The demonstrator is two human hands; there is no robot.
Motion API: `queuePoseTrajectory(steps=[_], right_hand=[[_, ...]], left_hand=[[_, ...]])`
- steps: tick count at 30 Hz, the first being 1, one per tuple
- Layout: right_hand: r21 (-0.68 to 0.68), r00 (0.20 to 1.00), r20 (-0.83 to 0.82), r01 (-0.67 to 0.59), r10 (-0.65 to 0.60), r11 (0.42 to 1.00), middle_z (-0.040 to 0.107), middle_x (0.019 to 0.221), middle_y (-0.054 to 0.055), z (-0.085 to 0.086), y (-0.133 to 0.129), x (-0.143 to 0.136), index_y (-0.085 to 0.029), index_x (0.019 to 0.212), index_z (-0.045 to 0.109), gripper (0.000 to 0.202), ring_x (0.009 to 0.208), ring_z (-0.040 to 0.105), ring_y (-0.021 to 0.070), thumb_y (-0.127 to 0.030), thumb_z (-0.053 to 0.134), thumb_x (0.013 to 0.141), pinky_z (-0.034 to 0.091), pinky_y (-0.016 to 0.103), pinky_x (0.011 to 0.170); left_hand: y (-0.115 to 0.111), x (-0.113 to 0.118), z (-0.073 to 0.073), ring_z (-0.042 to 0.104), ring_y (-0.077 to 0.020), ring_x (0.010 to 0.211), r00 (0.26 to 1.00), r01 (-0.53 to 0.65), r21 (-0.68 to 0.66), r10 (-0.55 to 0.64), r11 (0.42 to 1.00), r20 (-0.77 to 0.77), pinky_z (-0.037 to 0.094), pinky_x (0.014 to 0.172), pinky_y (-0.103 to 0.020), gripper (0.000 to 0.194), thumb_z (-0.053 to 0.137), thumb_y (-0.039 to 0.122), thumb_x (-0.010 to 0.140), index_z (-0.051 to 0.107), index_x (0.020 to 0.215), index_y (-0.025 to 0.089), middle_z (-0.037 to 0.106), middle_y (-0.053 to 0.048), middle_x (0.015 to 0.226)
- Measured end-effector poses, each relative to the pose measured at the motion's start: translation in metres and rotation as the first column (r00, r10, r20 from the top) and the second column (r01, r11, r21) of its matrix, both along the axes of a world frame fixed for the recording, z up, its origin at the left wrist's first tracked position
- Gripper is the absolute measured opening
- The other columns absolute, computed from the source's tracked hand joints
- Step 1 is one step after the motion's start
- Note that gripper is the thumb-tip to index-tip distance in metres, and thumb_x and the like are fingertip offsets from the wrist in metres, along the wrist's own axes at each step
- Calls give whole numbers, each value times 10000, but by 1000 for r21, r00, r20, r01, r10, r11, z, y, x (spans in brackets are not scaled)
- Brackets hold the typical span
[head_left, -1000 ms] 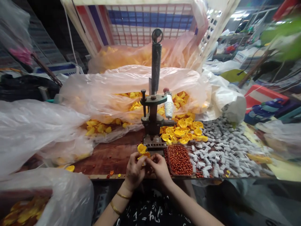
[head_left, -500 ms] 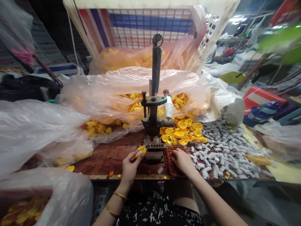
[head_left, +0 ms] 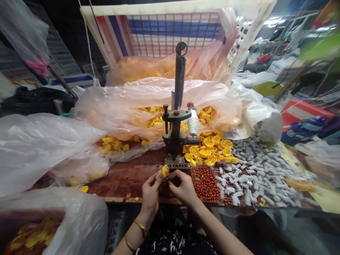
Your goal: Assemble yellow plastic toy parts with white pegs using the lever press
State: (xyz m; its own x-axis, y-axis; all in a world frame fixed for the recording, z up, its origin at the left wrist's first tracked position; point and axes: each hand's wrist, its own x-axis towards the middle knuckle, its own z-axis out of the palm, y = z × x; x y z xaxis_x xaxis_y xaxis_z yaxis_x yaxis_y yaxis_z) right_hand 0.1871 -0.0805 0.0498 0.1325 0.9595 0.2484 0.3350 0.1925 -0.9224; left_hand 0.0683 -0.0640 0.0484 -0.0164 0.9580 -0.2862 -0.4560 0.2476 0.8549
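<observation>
My left hand [head_left: 151, 189] pinches a small yellow plastic piece [head_left: 165, 171] with an orange-red spot on it, just in front of the base of a hand press [head_left: 175, 141]. Close beside it on the right, my right hand [head_left: 183, 186] has thumb and index finger closed at the piece's lower edge; what they hold, if anything, is too small to make out. A clear tray of red-brown beads [head_left: 205, 184] lies to the right of my right hand. Behind the tray is a heap of yellow shells [head_left: 209, 150].
Many grey parts with thin pins [head_left: 255, 173] cover the table's right side. Plastic bags of yellow pieces [head_left: 114, 144] lie behind and left of the press. Another bag [head_left: 79, 209] stands at the lower left. A white crate [head_left: 180, 7] rises at the back.
My right hand has come out of the bead tray and moved left to the yellow piece. My left hand still holds that piece, now turned more upright. The view has shifted slightly.
</observation>
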Motion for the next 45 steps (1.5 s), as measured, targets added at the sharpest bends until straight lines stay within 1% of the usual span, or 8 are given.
queuePoseTrajectory(steps=[12,20,27,31,34,37,40,45], right_hand=[[-5,999,-29,35,-35,999,654,689,16,-10,9,7,-179,713,632,56,629,606,137,-217,637,755,473,230,611],[-123,867,485,194,-112,973,622,754,46,-23,59,43,-178,656,605,76,746,571,183,-160,677,674,438,281,698],[190,813,26,567,-582,802,630,685,42,55,107,141,-147,739,605,254,620,566,142,-380,542,817,444,266,622],[-1,924,-274,278,-268,960,578,620,20,130,182,156,-127,796,577,427,534,555,106,-510,411,883,457,243,534],[240,960,-230,217,-162,946,569,674,3,165,194,155,-150,867,580,456,595,580,87,-546,357,902,467,221,563],[393,953,-95,302,-288,868,589,750,12,166,177,156,-148,866,579,419,692,601,81,-514,377,904,473,212,620],[245,925,-17,373,-380,895,579,670,5,146,171,150,-101,721,551,460,616,570,57,-525,432,853,446,200,599],[131,983,-43,181,-177,975,533,558,-41,146,171,122,-74,737,560,592,495,541,22,-571,256,846,417,189,552]], left_hand=[[9,-2,-9,662,-229,847,992,122,36,-121,992,-28,500,827,-364,402,780,380,620,721,922,123,721,-112,932],[85,4,-41,581,-235,916,802,386,266,-178,883,-571,445,869,-358,302,745,419,618,749,774,160,652,-92,901],[97,8,-33,550,-210,918,611,640,326,-203,696,-765,436,858,-335,226,666,309,729,724,902,176,564,-80,982],[91,10,-24,534,-203,911,528,718,351,-141,601,-838,433,839,-312,152,576,265,806,680,824,156,541,-84,975],[88,11,-21,530,-195,891,497,731,348,-109,587,-861,433,815,-298,128,568,245,811,653,770,159,541,-77,963],[88,10,-22,531,-192,892,503,726,362,-91,585,-860,431,817,-293,104,576,227,799,652,771,161,540,-73,971],[89,9,-26,536,-192,896,524,718,363,-118,593,-843,436,823,-292,117,583,234,793,671,819,160,540,-75,981],[91,9,-27,535,-206,937,552,706,358,-159,610,-818,426,869,-305,144,617,239,759,696,855,168,547,-79,990]])
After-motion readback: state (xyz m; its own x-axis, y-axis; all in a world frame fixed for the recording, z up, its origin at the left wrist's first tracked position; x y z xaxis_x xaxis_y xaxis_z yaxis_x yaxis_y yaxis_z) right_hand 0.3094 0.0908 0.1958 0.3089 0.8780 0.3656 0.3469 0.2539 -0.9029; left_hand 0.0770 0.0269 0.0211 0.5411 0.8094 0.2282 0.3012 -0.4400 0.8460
